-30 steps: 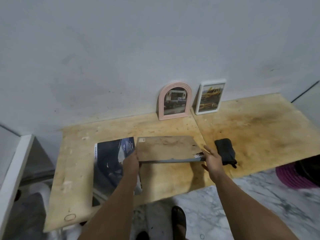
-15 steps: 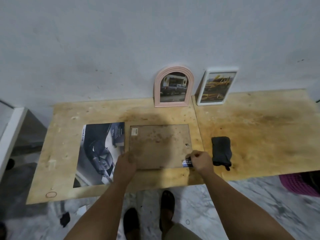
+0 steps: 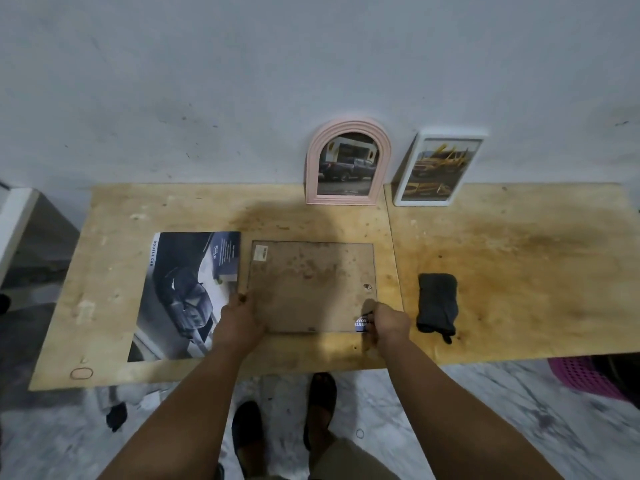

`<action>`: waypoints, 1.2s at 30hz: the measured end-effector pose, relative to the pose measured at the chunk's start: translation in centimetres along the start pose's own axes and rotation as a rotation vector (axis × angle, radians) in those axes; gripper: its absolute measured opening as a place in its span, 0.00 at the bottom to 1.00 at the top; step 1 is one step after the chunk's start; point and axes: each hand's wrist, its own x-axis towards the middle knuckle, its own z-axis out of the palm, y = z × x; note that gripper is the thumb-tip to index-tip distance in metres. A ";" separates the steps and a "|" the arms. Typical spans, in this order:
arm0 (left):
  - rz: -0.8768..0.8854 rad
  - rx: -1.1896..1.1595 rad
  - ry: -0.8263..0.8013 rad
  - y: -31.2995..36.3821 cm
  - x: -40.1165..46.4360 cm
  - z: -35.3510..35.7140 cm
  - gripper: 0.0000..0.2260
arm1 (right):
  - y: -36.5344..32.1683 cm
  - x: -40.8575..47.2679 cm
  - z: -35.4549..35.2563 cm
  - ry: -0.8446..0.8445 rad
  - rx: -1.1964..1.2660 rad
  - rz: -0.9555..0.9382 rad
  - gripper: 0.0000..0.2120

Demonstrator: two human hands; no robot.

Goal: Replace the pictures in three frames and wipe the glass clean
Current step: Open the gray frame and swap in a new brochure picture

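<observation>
Left hand [image 3: 239, 318]: I press the frame [image 3: 311, 285] corner, fingers curled.
Right hand [image 3: 389, 322]: I pinch its tab.
Frame: lies ahead, between my hands, long axis crosswise.

The tabletop [image 3: 519, 271] is a stained plywood surface made of two boards butted together, set against a grey wall [image 3: 207, 81]. Below its front edge lies a marbled grey-and-white floor [image 3: 485, 393]. A pink perforated basket [image 3: 581, 375] sits under the right end. A white edge, possibly furniture, stands at the far left [image 3: 14, 223]. Two dark sandals [image 3: 284, 424] rest on the floor.
</observation>
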 end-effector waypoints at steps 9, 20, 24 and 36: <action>0.117 0.124 -0.092 -1.0 0.8 -1.0 0.37 | 0.4 0.4 -1.1 -0.155 0.289 0.172 0.06; 0.148 0.204 -0.057 -1.0 0.4 -1.3 0.33 | 1.5 -0.1 -1.1 -0.196 0.389 0.135 0.07; 0.145 0.209 -0.052 -1.0 0.4 -1.3 0.31 | 1.4 -0.3 -1.3 -0.217 0.420 0.142 0.08; 0.152 0.254 -0.051 -1.0 0.5 -1.5 0.32 | 1.5 -0.4 -1.3 -0.382 0.322 -0.040 0.07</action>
